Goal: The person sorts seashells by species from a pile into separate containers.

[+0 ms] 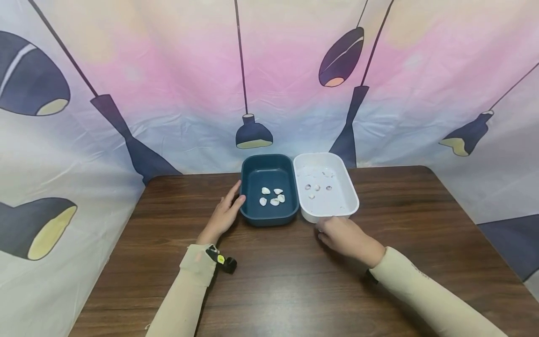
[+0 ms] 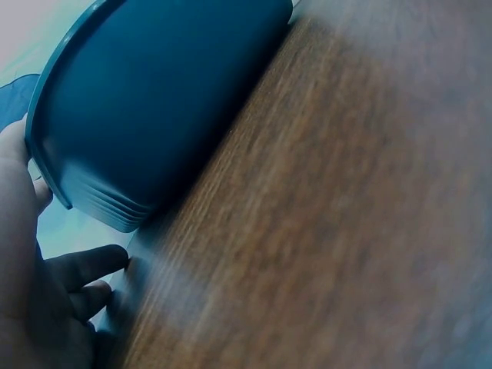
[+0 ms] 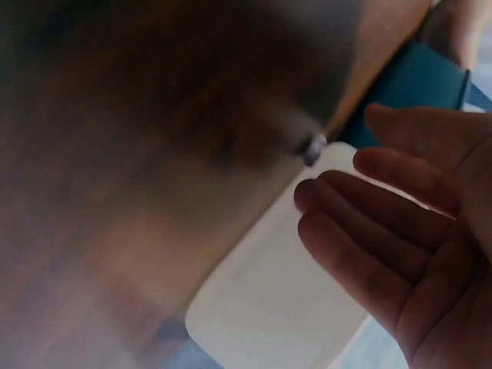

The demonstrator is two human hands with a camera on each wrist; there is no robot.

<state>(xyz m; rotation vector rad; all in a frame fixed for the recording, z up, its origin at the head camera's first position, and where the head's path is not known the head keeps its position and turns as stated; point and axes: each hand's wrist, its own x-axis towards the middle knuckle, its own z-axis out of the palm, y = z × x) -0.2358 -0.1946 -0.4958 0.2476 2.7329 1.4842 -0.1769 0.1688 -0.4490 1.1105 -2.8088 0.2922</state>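
Observation:
A dark teal tray [image 1: 269, 221] stands at the back of the table with several white shells [image 1: 274, 201] in it. My left hand [image 1: 223, 215] touches its left side, thumb and fingers extended along the rim. Directly right of it is a white tray [image 1: 309, 216] with several small shells [image 1: 317, 187], some brownish or purplish. My right hand [image 1: 343, 236] is just in front of that tray's near edge. In the right wrist view the fingers [image 3: 361, 269] are loosely bent and spread a little. A small purplish shell [image 3: 314, 150] shows just beyond the fingertips, apart from them.
Both trays sit side by side on a dark brown wooden table [image 1: 269, 281], close to its back edge. Behind it hangs a pastel cloth [image 1: 189, 93] printed with dark lamps. A black wrist strap [image 1: 227, 264] is on my left wrist.

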